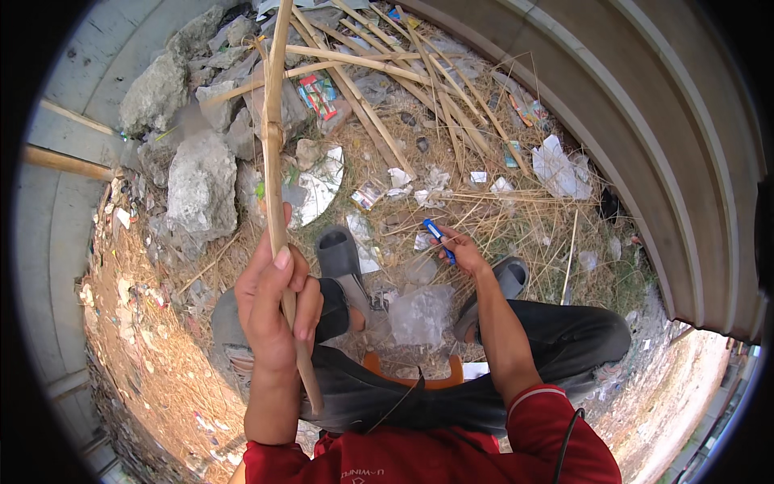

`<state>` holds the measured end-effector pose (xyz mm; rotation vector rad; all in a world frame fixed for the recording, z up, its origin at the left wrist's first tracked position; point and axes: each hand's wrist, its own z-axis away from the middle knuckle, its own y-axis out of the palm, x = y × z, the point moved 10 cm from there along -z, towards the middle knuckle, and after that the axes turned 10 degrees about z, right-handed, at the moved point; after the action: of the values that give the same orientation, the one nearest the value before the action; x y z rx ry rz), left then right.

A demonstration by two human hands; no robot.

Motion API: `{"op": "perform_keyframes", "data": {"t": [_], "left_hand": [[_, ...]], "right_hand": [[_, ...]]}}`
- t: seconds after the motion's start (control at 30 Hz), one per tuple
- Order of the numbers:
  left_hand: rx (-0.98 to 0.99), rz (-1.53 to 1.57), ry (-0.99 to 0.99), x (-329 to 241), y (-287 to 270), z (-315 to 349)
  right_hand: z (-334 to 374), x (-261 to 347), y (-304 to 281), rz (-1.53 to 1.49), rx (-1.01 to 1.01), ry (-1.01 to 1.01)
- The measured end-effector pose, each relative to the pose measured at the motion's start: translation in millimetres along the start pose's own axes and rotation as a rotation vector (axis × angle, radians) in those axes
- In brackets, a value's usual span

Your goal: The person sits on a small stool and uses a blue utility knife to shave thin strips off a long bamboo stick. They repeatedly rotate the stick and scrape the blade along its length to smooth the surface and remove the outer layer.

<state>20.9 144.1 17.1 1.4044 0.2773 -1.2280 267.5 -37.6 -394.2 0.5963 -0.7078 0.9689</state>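
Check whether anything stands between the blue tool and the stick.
Nothing visible does: open air separates the blue tool in the right hand from the stick in the left hand. The grey slipper showing between them sits lower, at ground level.

A pale stick [275, 153] and a small blue cutter [433, 229], both held off the ground.
The stick, tan and slender with a swollen knot and a ragged upper left edge, runs from the top edge, left of centre, down to a blunt end at lower left of centre; the cutter, slim with a whitish patch, slants just right of the frame's middle.
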Motion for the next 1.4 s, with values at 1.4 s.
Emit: {"op": "perform_keyframes", "data": {"t": [1.4], "left_hand": [[-0.019,-0.032,-0.024,2,-2,-1]], "right_hand": [[-28,24,-15,1.050,-0.405,0.027]]}}
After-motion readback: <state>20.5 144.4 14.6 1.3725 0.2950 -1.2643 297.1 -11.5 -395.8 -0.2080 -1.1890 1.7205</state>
